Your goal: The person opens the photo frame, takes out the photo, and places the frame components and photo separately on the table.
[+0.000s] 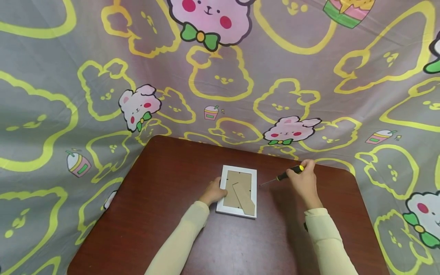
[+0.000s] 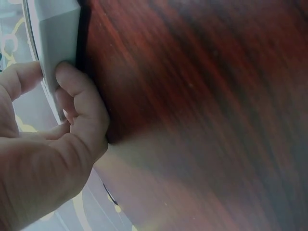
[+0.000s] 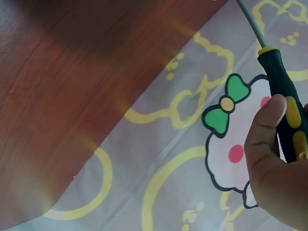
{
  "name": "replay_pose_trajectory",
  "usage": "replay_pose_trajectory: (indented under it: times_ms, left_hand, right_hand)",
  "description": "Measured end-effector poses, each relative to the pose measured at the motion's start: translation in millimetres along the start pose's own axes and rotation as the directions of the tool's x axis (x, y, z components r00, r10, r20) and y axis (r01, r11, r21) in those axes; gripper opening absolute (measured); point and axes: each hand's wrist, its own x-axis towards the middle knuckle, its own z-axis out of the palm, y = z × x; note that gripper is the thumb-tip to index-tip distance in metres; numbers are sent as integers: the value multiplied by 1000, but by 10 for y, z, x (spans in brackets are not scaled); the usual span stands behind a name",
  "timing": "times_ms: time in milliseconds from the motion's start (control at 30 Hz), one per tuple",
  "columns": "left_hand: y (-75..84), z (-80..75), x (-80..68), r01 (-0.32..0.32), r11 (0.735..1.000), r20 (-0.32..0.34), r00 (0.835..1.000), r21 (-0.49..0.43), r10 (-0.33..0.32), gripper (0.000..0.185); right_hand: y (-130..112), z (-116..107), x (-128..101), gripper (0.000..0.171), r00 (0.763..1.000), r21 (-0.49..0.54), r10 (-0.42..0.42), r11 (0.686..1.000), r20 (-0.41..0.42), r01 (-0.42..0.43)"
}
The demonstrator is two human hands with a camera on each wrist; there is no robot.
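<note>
A white picture frame (image 1: 231,211) lies face down near the middle of the table, its brown backing board (image 1: 244,180) and slanted stand leg (image 1: 245,199) facing up. My left hand (image 1: 213,192) grips the frame's left side; in the left wrist view, thumb and curled fingers pinch the white edge (image 2: 57,43). To the right of the frame, my right hand (image 1: 305,183) holds a black and yellow screwdriver (image 1: 290,172) by its handle. The metal shaft (image 1: 268,183) slants down toward the frame, its tip just off the right edge. In the right wrist view, my thumb lies along the handle (image 3: 281,79).
The dark red-brown wooden table (image 1: 165,183) has rounded far corners. A grey cloth (image 1: 227,130) with yellow outlines and cartoon rabbits hangs around its back and sides. Part of a small dark object (image 1: 305,227) shows beside the right sleeve (image 1: 324,233).
</note>
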Motion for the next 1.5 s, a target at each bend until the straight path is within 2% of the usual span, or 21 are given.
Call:
replay_pose_trajectory:
  times_ms: [133,367,433,733,1067,1333,1500]
  left_hand:
    - [-6,-11,4,-12,1000,10,1000,22,12,72]
    - [-13,2,19,-16,998,25,1000,55,15,71]
    - [-19,11,20,-15,998,25,1000,56,13,71]
    - [-33,32,-11,-32,997,-4,999,76,32,70]
    - [1,25,-54,23,994,-13,1000,107,-22,68]
    - [48,25,-57,24,992,6,1000,123,-25,66]
    - [38,12,-59,15,992,19,1000,128,-17,77]
  right_hand:
    - [-51,21,-23,37,999,59,-10,998,33,8]
    - [-58,213,-46,24,982,245,-45,970,182,-1]
    - [-50,280,-59,23,974,257,-57,966,219,-2]
    - [-24,492,-107,22,942,248,-93,969,323,10]
    - [-90,569,-140,20,912,233,-106,972,397,12]
    - [2,702,-88,19,914,199,-105,980,391,27]
    - [12,733,-68,16,908,200,-105,980,404,25]
